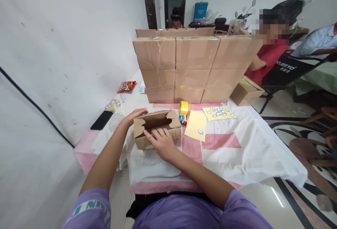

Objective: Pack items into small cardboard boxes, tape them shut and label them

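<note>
An open cardboard box [140,141] sits on the cloth-covered table before me, its inside showing and notched flaps standing at its two ends. My left hand [137,115] curves round its far left corner, with the fingertips partly hidden behind the back wall. Over the near wall lies my right hand [162,144], thumb and fingers hooked on its upper edge. Just right of the box stands a roll of yellow tape [184,108] on a dispenser. Beside that lies a yellow sheet [195,126] bearing one small blue-edged label.
Stacked, taped cardboard boxes [193,55] form a wall at the table's back. A label-covered yellow sheet [219,112], a red snack packet [126,87] and a black phone [102,120] lie around. Another carton [246,91] stands right, near a person in red [273,55].
</note>
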Motion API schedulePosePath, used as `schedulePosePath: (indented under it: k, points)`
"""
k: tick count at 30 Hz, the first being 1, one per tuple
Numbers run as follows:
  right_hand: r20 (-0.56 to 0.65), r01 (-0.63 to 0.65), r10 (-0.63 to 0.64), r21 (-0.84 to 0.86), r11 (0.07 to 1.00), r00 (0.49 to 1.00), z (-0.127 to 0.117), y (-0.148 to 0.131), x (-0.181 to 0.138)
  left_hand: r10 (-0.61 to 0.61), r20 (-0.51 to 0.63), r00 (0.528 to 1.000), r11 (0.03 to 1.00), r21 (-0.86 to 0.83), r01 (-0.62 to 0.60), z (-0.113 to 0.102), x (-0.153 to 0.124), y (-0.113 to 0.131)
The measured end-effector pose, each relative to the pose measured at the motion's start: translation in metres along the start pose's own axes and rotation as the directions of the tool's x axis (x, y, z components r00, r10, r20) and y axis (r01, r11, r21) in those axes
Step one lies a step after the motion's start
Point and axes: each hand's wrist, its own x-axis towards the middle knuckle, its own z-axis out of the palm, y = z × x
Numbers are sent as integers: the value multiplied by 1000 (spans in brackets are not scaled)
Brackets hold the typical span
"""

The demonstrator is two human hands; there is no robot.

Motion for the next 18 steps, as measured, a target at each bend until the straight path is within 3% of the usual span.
schedulePosePath:
  k: [4, 8, 11, 13, 15, 17, 18]
  points:
    - [-147, -21, 9, -76, 997, 989, 23, 32, 30, 48, -271, 961, 982, -165, -95, -18, 2, -35]
    - [-19, -77, 76, -93, 993, 997, 36, 68, 83, 53, -415, 908, 966, -209, -152, -30, 27, -59]
    - [22, -136, 139, -104, 985, 990, 26, 71, 102, 65, -491, 869, 965, -190, -179, -43, 65, -59]
    - [-62, -81, 77, -69, 994, 995, 18, 58, 90, 91, -546, 833, 966, -154, -206, -55, 101, -50]
    - [-191, 103, -99, 13, 995, 977, 19, 41, 57, 136, -587, 798, 964, -105, -242, -66, 143, -33]
    - [-272, 297, -261, 101, 949, 926, 36, 26, 14, 200, -592, 781, 957, -55, -286, -73, 190, -9]
    - [-278, 297, -256, 114, 948, 926, 50, 21, -8, 231, -574, 785, 952, -35, -305, -75, 213, 5]
